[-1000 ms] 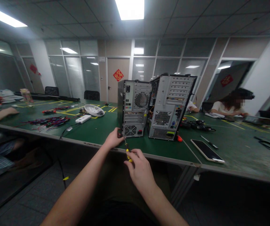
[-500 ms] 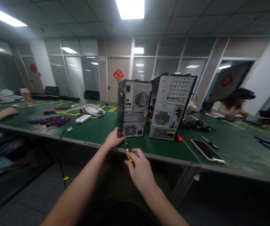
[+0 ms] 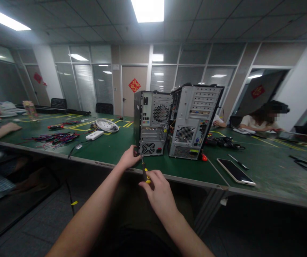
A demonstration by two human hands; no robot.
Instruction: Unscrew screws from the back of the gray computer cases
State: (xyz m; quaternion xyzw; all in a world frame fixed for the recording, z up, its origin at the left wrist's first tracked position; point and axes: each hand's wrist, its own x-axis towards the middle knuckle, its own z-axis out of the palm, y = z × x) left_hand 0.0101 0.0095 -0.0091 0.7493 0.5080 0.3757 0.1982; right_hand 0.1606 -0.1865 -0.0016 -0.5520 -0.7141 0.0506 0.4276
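Note:
A smaller computer tower (image 3: 153, 123) stands upright on the green table, its grey back panel towards me. At its lower left corner is my left hand (image 3: 128, 157), fingers curled and thumb reaching to the screwdriver's tip; what its fingers grip is hidden. My right hand (image 3: 160, 189) is closed round the yellow-and-black handle of a screwdriver (image 3: 144, 167). The shaft points up and away, its tip at the panel's bottom left corner. Whether a screw is under the tip is too small to tell. Close on the right stands a larger computer tower (image 3: 193, 121).
Leftward on the table (image 3: 110, 151) lie bundled wires (image 3: 55, 139), a white box-shaped device (image 3: 94, 135) and a white round basket (image 3: 107, 125). To the right are a phone (image 3: 236, 171), a pen-like tool (image 3: 238, 161) and black cables (image 3: 225, 142). Other people sit at both sides.
My right hand's fingers have shifted on the screwdriver handle, the thumb moving slightly left and more of the handle showing. The left hand and both towers stay put.

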